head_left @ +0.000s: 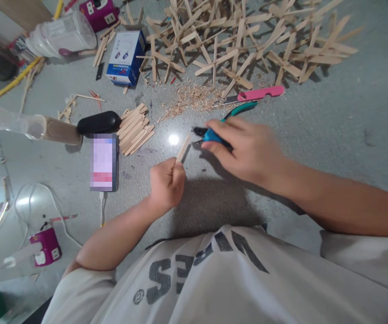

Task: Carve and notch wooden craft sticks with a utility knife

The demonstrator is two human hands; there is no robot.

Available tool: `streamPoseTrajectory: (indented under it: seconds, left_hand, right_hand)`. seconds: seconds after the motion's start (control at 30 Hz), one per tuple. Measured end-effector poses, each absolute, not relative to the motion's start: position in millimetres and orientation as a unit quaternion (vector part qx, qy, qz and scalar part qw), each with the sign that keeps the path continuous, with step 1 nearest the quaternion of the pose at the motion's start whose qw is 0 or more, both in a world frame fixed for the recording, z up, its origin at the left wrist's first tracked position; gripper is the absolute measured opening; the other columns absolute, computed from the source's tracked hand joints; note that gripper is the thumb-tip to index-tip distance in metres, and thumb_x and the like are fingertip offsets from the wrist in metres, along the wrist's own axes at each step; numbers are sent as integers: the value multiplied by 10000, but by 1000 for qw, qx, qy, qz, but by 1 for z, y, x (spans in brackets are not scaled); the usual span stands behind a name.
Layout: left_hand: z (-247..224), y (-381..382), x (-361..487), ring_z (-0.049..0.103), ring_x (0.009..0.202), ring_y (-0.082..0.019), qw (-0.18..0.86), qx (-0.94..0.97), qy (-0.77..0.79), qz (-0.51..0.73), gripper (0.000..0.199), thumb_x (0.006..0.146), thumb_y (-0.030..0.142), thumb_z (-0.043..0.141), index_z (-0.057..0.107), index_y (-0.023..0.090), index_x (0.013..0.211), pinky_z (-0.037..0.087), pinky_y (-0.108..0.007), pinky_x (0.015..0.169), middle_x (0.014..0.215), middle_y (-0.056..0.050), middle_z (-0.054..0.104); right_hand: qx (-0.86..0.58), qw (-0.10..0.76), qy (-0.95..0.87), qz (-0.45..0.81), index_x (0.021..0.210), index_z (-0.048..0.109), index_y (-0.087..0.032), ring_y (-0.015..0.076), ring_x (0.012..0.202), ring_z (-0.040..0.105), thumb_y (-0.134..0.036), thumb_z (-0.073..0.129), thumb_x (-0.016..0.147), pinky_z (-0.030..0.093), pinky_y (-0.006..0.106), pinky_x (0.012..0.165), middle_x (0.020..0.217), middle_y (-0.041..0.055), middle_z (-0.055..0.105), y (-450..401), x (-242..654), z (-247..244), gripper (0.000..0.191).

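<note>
Closed in a fist, my left hand (167,182) grips a wooden craft stick (184,147), whose upper end sticks out toward the right. Just right of that end, my right hand (243,146) is wrapped around teal-handled cutting pliers (214,136). Their dark jaws point left, apart from the stick, and are slightly blurred. Above the pliers lies a pink-handled knife (261,93), beside a scatter of wood shavings (194,99). A pile of loose craft sticks (135,130) rests left of my hands.
A large heap of crossed craft sticks (234,40) spreads across the back. At left are a blue-and-white box (124,58), a black case (99,123), a phone (102,162) on a cable, a clear bottle (64,36), a brown-filled bottle (57,129) and a purple plug adapter (47,246).
</note>
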State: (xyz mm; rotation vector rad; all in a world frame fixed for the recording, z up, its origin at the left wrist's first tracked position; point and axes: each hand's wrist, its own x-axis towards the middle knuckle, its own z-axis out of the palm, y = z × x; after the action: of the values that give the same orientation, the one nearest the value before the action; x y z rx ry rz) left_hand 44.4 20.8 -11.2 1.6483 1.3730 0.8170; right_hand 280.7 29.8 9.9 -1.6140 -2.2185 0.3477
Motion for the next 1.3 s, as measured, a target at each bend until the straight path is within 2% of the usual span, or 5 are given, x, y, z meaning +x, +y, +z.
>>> streamPoseTrajectory:
  seconds: [0.33,0.57,0.87,1.07,1.3]
  left_hand:
    - [-13,21,45,431,496,-124,410,640,558,333,480,1057,337,488,469,239,588,287,-297,550,518,5,497]
    - [-13,20,44,432,506,-127,405,651,551,330,479,1061,358,490,475,239,598,282,-307,564,523,7,493]
    - [-14,21,44,418,505,-130,401,648,558,328,480,1059,339,498,465,244,590,272,-313,566,515,10,487]
    - [-10,21,45,417,493,-127,410,643,557,328,472,1036,320,505,458,243,573,269,-303,551,504,12,460]
    - [-13,20,44,437,499,-127,414,635,561,334,478,1042,346,504,487,236,577,276,-304,561,515,1,501]
  right_hand:
    - [-470,160,-852,163,1426,761,-132,273,859,685,-522,443,1204,367,349,685,1013,148,773,20,272,6,550]
    - [-482,152,-850,151,1455,758,-148,271,887,698,-553,436,1210,361,341,682,1076,158,799,21,273,2,573]
    - [-503,155,-843,109,1422,801,-178,266,873,708,-567,480,1201,364,347,666,1030,135,798,17,271,6,551]
    - [-566,165,-805,67,1516,770,-180,277,899,709,-564,520,1189,371,363,669,1085,150,806,23,277,9,563]
    - [-481,163,-854,110,1429,798,-171,257,858,685,-552,476,1199,346,347,673,1020,135,789,20,275,7,549]
